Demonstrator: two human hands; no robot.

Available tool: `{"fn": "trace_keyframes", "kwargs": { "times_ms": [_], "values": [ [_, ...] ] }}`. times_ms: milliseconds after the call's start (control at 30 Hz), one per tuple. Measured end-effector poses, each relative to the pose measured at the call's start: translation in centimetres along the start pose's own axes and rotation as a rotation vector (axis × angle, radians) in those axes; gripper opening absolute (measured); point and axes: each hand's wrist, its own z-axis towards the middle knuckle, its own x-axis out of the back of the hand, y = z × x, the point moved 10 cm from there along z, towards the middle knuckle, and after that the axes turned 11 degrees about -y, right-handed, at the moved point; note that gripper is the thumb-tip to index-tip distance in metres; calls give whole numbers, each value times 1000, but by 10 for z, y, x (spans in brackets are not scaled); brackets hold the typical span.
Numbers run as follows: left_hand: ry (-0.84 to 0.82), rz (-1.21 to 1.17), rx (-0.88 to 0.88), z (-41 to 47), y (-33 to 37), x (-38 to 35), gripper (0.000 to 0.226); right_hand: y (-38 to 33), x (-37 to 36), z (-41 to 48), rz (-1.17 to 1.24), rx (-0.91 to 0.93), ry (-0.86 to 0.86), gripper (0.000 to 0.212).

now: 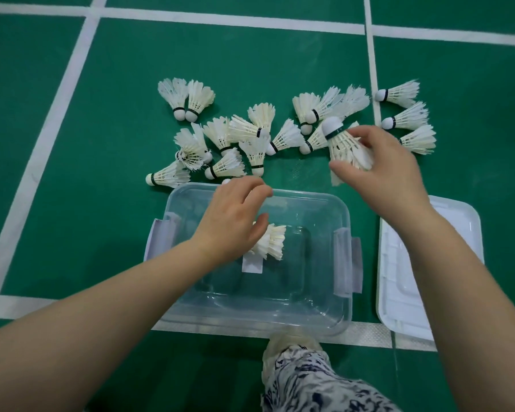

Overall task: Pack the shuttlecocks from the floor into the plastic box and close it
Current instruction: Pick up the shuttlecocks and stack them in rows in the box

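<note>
Several white feather shuttlecocks (pixel 225 135) lie scattered on the green court floor beyond a clear plastic box (pixel 318 310). My left hand (pixel 232 221) hovers over the open box and holds a shuttlecock (pixel 271 242) by its feathers, just above the box floor. My right hand (pixel 381 171) is past the box's far right corner and grips another shuttlecock (pixel 344 147), its cork pointing up and away. The box's white lid (pixel 405 281) lies flat on the floor to the right of the box.
White court lines (pixel 51 135) cross the green floor. A shoe and a patterned trouser leg (pixel 306 379) stand just in front of the box's near edge. More shuttlecocks (pixel 405 117) lie at the far right, beyond my right hand.
</note>
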Motion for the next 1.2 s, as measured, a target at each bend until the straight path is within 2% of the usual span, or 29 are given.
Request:
{"fn": "trace_keyframes", "kwargs": {
  "times_ms": [67, 167, 233, 367, 467, 600, 833, 1067, 1200],
  "values": [
    [-19, 8, 0, -7, 3, -4, 26, -16, -3, -24, 32, 41, -10, 42],
    [-120, -29, 31, -16, 4, -19, 26, -32, -24, -46, 26, 102, -111, 43],
    [-243, 31, 29, -20, 8, -39, 30, -34, -37, -52, 5, 117, -159, 45],
    [-637, 171, 85, -30, 6, -90, 50, -25, -55, -56, -72, 91, -214, 49],
    [-736, 249, 106, -26, 6, -104, 59, -17, -67, -57, -207, 80, -264, 53],
    [-751, 248, 126, -14, 10, -115, 54, -13, -75, -61, -299, 79, -275, 53],
    [-770, 254, 134, -8, 8, -120, 35, -10, -76, -57, -353, 25, -196, 49],
    [-747, 184, 156, -10, -1, -110, 58, -10, -74, -61, -445, 9, -84, 40],
    [-706, 97, 202, -10, -8, -95, 48, -15, -76, -65, -545, 7, -76, 35]
  ]
}}
